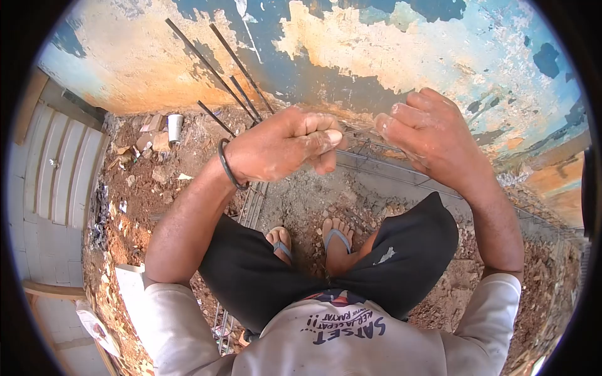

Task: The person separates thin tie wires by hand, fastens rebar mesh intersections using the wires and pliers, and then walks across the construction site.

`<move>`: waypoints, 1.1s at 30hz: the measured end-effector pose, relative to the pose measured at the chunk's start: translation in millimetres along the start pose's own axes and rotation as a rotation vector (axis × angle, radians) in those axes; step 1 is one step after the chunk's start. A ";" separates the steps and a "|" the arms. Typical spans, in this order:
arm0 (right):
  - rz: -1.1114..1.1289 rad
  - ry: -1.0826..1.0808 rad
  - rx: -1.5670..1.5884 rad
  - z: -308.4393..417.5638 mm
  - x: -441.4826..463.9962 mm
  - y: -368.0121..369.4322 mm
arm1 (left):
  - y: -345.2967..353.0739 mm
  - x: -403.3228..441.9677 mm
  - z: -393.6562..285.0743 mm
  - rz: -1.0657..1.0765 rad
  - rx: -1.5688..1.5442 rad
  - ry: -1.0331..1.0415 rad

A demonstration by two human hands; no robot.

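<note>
My left hand [285, 143], with a black band on its wrist, is closed, its thumb pressed against the curled fingers. My right hand [436, 135] is closed in a fist at about the same height, a short way to the right. A thin wire [360, 131] spans the gap between them, an end going into each hand. Dusty grey residue marks the fingers of both. Beneath the hands, a rebar cage [395, 164] lies along the foot of the wall, partly hidden by my right hand and forearm.
Steel bars [216, 66] stick up by the peeling blue and orange wall [338, 50]. A white cup [175, 128] lies on rubble at left, near pale panels [56, 163]. Between my sandalled feet [338, 241] is rough grey ground. Another lattice of bars [253, 207] passes under my left leg.
</note>
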State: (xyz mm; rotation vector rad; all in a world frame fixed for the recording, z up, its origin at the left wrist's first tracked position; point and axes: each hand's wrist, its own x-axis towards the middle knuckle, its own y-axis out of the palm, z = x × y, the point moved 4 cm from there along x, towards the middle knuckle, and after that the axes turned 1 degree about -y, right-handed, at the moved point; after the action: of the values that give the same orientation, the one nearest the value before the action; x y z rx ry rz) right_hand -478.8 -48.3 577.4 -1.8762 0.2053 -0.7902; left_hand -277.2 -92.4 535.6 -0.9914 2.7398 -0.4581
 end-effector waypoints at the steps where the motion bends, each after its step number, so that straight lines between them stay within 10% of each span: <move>1: 0.032 0.016 -0.069 1.5 -1.0 -6.4 | 5.4 5.7 -10.1 0.035 -0.166 -0.059; 9: 0.112 0.122 -0.327 6.5 -11.5 -39.6 | 16.5 54.7 -46.1 0.042 0.100 0.197; 11: 0.226 0.216 -0.181 -3.9 -24.4 -26.1 | 30.9 66.3 -45.2 -0.158 0.774 0.707; 17: 0.621 0.694 0.301 -45.2 -114.9 70.8 | 53.1 141.6 63.4 0.182 0.689 -0.062; 25: 0.625 1.008 0.904 1.2 -273.4 305.0 | 102.2 216.5 274.4 0.080 0.466 -0.444; 28: 0.380 0.967 0.958 33.5 -277.0 361.0 | 121.3 243.3 311.2 0.051 0.449 -0.540; 33: -0.240 1.529 0.830 28.8 -249.2 410.4 | 128.8 275.3 374.3 0.071 0.453 -0.457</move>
State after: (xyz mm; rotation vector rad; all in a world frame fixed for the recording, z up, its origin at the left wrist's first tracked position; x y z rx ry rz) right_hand -566.9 -89.2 106.2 -0.2358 0.4815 -1.9641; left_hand -456.6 -260.0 120.6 -0.7621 2.1273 -0.7000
